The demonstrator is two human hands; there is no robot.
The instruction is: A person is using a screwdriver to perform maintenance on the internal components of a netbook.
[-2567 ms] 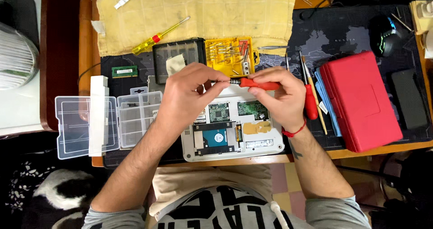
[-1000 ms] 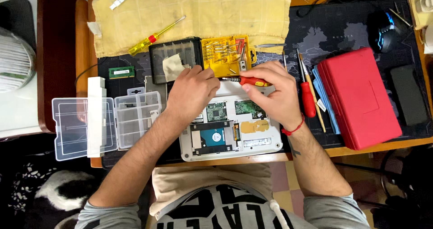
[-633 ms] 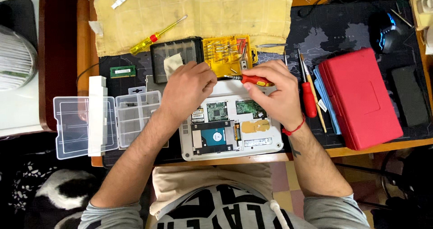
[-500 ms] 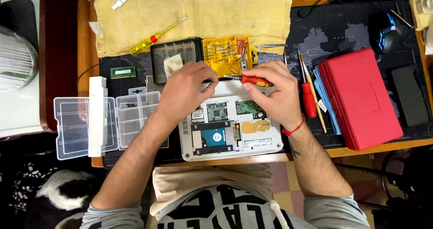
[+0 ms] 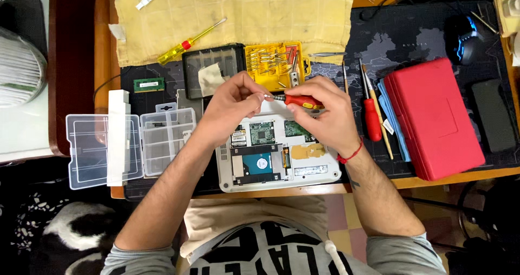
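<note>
An opened white laptop (image 5: 279, 161) lies bottom-up at the desk's near edge, its circuit boards and drive exposed. Above it my right hand (image 5: 322, 118) grips a small red-handled screwdriver (image 5: 299, 100), held level with its tip pointing left. My left hand (image 5: 233, 104) pinches the metal tip (image 5: 269, 96) of that screwdriver with thumb and fingers. Just behind the hands sits a yellow bit case (image 5: 274, 65) with several bits.
A clear compartment box (image 5: 130, 145) lies open at left, a black tray (image 5: 211, 69) and a yellow-handled screwdriver (image 5: 189, 41) on a yellow cloth (image 5: 244, 9) behind. At right are a red screwdriver (image 5: 371, 115), a red case (image 5: 436, 118) and a mouse (image 5: 463, 39).
Both hands have lifted slightly off the laptop. My left hand has come from the black tray area to the screwdriver's tip and now pinches it.
</note>
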